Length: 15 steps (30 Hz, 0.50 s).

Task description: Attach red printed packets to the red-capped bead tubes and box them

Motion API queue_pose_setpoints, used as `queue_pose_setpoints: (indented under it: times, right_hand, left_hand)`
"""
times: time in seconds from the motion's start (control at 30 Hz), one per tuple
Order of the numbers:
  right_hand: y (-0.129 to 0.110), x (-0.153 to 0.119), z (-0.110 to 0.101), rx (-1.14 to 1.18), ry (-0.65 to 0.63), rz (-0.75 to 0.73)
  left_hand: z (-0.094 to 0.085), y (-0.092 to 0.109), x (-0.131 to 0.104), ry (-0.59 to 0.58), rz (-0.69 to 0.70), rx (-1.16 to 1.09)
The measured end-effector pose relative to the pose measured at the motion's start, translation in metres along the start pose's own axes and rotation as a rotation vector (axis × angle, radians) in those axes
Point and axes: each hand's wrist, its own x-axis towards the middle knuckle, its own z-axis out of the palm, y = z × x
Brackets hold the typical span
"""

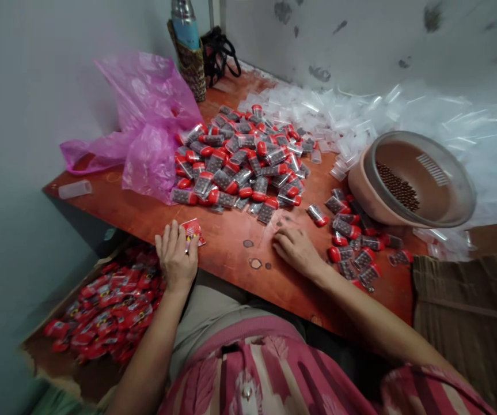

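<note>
My left hand (177,257) lies at the table's front edge, its fingers stretched out. Beside those fingers is a small flat red printed packet (193,230), and my left thumb rests over part of it. On the table to the right, my right hand (296,249) has its fingers curled in; whatever may be under them is hidden. Beyond both hands is a heap of small clear tubes with red caps (239,158), filled with dark round beads or balls. A single capped tube (318,215) lies just past my right hand.
A bowl of brown balls (459,214) stands at the right, near scattered filled tubes (363,256). Empty clear tubes (360,115) line the wall. A pink plastic bag (153,155) and flask (185,29) are left. Below sits a box of red packets (110,308).
</note>
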Motion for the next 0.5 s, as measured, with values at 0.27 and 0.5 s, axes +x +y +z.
queue_pose_setpoints:
  times: [0.27, 0.5]
  right_hand:
    - [0.09, 0.057, -0.12, -0.225, 0.321, 0.375]
    - [0.063, 0.058, -0.068, -0.062, 0.07, -0.015]
  left_hand:
    - [0.0, 0.002, 0.002, 0.016, 0.013, -0.003]
    - [0.005, -0.001, 0.0, -0.026, -0.021, -0.02]
